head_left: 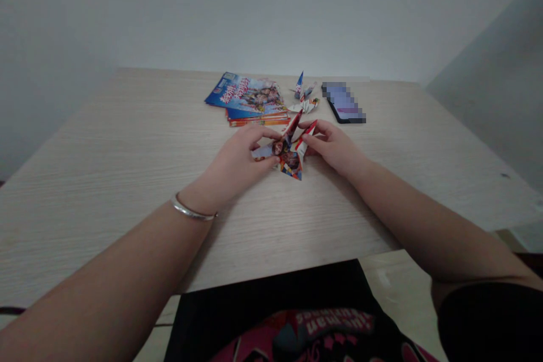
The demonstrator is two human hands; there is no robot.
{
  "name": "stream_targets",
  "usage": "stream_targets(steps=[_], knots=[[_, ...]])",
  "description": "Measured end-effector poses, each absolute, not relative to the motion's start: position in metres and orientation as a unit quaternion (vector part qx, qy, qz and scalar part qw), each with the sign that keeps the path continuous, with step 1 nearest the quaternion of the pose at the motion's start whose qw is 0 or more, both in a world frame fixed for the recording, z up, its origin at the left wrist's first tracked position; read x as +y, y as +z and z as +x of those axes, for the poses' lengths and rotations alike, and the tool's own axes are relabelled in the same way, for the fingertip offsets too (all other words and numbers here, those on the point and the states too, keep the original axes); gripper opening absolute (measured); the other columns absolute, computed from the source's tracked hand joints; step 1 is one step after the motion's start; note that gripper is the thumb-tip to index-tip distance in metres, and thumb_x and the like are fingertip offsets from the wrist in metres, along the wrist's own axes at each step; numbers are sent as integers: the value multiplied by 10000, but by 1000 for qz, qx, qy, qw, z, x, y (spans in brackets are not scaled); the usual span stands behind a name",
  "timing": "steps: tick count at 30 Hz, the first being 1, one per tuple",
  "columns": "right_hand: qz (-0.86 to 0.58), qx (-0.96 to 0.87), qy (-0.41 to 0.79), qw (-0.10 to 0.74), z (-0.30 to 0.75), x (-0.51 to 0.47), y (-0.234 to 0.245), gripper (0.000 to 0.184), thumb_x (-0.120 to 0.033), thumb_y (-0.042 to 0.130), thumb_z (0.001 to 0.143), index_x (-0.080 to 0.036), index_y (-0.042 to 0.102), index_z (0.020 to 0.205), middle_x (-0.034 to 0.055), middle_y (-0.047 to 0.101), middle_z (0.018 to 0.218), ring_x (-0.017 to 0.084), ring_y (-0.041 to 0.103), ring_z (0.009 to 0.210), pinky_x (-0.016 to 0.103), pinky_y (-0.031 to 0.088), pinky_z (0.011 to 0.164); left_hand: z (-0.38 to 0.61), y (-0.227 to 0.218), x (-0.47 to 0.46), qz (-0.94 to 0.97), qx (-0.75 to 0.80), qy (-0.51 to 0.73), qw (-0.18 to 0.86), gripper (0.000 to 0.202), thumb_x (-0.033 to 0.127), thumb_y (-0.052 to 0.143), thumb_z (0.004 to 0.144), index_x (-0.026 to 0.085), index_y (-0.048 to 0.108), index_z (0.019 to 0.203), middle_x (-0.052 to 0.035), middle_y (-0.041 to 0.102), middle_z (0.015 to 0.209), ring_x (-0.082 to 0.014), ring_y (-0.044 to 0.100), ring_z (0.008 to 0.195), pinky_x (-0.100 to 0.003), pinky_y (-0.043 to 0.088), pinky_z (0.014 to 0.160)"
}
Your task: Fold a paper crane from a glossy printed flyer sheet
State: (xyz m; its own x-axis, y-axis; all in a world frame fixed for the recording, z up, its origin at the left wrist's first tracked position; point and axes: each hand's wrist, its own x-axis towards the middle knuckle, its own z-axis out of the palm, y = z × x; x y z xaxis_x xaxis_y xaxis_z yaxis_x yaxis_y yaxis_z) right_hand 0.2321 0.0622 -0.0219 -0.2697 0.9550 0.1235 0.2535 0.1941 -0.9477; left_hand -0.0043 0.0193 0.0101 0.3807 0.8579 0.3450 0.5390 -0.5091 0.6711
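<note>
The counter (127, 141) looks like pale wood or wood-grain laminate, smooth and matt, with fine streaks running across it. The folded paper (291, 159) pinched between the left hand (237, 164) and the right hand (335, 147) is thin printed paper with sharp creases and a slight sheen. The stack of leaflets (250, 96) is the same coated, colour-printed paper, as are the small paper figures (304, 91) beside it. The phone (338, 116) has a glossy black edge. The bracelet (190, 212) is polished, silvery metal. The cloth (271, 305) on the lap is matt black fabric with pink print.
</note>
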Motion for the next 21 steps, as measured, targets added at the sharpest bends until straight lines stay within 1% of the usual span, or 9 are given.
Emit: stream_targets(steps=[1, 3, 5, 8, 10, 13, 15, 18, 21], knots=[[-452, -666, 443, 396, 232, 63, -23, 276, -364, 692, 887, -272, 672, 1147, 13, 748, 951, 178, 688, 781, 368, 644, 697, -5, 11, 19, 814, 420, 330, 228, 303, 230, 683, 860, 223, 695, 1163, -70, 721, 1250, -240, 658, 1191, -438, 542, 1068], [-444, -671, 444, 394, 234, 64, -25, 255, -359, 689, 897, -275, 673, 1137, -1, 718, 860, 176, 670, 746, 368, 644, 690, -7, 12, 20, 842, 392, 299, 220, 325, 232, 687, 864, 228, 708, 1188, -74, 716, 1274, -240, 647, 1227, -466, 494, 1141], [-445, -668, 447, 394, 235, 66, -27, 243, -355, 696, 897, -270, 669, 1123, -8, 696, 812, 177, 666, 735, 374, 645, 696, -10, 13, 20, 857, 377, 274, 218, 381, 245, 699, 858, 218, 704, 1238, -93, 691, 1335, -248, 634, 1265, -471, 473, 1168], [-452, -651, 466, 393, 237, 67, -27, 236, -328, 699, 889, -262, 655, 1111, -4, 705, 819, 190, 696, 778, 397, 653, 741, -11, 13, 21, 858, 385, 249, 230, 437, 252, 713, 844, 200, 685, 1277, -110, 680, 1369, -261, 629, 1290, -474, 470, 1177], [-456, -643, 477, 388, 237, 67, -26, 232, -327, 687, 894, -261, 645, 1113, 5, 728, 854, 200, 718, 813, 413, 656, 769, -10, 12, 20, 839, 397, 259, 267, 446, 237, 685, 860, 196, 645, 1302, -108, 690, 1366, -253, 643, 1284, -470, 494, 1155], [-459, -644, 480, 380, 236, 65, -22, 224, -355, 665, 907, -259, 652, 1109, 27, 758, 927, 214, 736, 854, 432, 657, 789, -8, 10, 19, 786, 406, 303, 355, 481, 229, 657, 880, 184, 542, 1345, -124, 695, 1361, -236, 666, 1268, -406, 585, 1027], [-459, -642, 481, 382, 235, 63, -20, 238, -368, 660, 909, -255, 667, 1119, 43, 773, 984, 224, 743, 900, 445, 656, 816, -6, 8, 18, 761, 406, 318, 393, 495, 237, 675, 872, 180, 513, 1336, -137, 698, 1352, -231, 691, 1224, -373, 610, 962], [-462, -631, 493, 381, 232, 61, -17, 338, -381, 666, 902, -242, 662, 1209, 54, 783, 1024, 227, 746, 925, 453, 654, 847, -4, 4, 19, 748, 407, 330, 408, 424, 258, 680, 876, 177, 561, 1275, -132, 711, 1316, -223, 724, 1122, -389, 616, 948], [-465, -634, 493, 372, 229, 59, -16, 440, -396, 682, 876, -233, 639, 1282, 63, 776, 1086, 229, 742, 926, 446, 654, 832, -5, 1, 20, 746, 416, 333, 400, 342, 274, 643, 911, 177, 632, 1239, -119, 717, 1286, -227, 721, 1096, -431, 614, 976]])
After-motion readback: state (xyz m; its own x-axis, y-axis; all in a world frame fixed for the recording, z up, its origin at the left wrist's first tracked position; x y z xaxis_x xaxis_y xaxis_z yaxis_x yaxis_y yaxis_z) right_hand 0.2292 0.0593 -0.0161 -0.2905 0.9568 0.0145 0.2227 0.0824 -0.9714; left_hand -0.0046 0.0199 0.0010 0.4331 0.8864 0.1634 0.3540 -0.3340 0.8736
